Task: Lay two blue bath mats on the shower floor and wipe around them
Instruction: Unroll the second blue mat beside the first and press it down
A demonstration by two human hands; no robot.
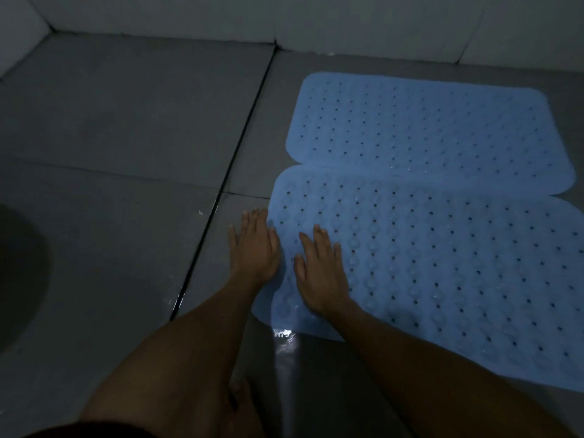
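A grey tiled shower floor (120,128) is seen in dim light, bounded at the far side by a pale wall (347,23) and crossed by a dark narrow channel (227,172) running from the wall toward the camera. Two blue bath mats, dotted with holes, are laid flat to the right of that channel, their long edges touching. The far mat (423,128) is set near the wall; the near mat (442,263) is spread just in front of it. The right hand (322,273) is pressed flat on the near mat close to its left end, fingers straight and slightly spread. The left hand (254,245) is laid flat just beside it, at the mat's left edge, fingers extended and partly on bare tile. A wet gleam (284,335) is caught on the floor below the mat's near corner.
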